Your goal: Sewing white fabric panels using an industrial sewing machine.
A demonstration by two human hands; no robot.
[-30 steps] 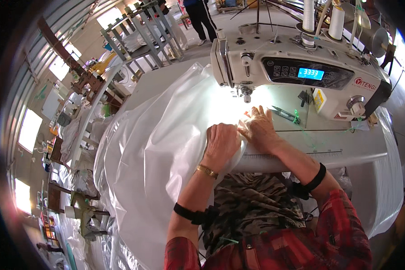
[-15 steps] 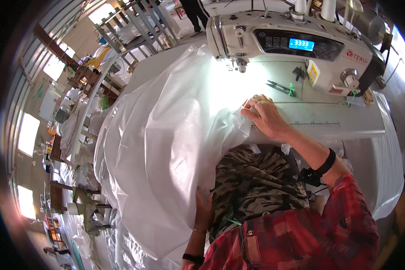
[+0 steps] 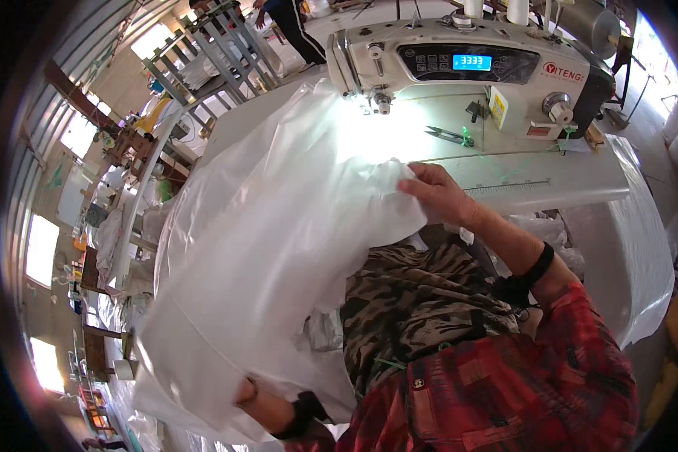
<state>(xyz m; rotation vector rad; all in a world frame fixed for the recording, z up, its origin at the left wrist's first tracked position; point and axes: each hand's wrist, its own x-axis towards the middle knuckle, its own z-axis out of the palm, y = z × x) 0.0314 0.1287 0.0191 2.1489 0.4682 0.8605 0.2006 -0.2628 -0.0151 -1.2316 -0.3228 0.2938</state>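
**White sheet held at both ends by the sewing machine**

Low at the left, the left hand (image 3: 242, 392) is mostly hidden behind the white plastic sheet (image 3: 264, 248); whether it grips cannot be told. The sheet billows from there up to the sewing machine (image 3: 459, 64). The right hand (image 3: 438, 194) pinches the sheet's upper edge, fingers closed on it. Small snips (image 3: 448, 135) lie on the machine table (image 3: 550, 181).

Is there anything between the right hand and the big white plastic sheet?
No. The right hand already grips the edge of the translucent white plastic sheet on the sewing table; nothing lies between them.
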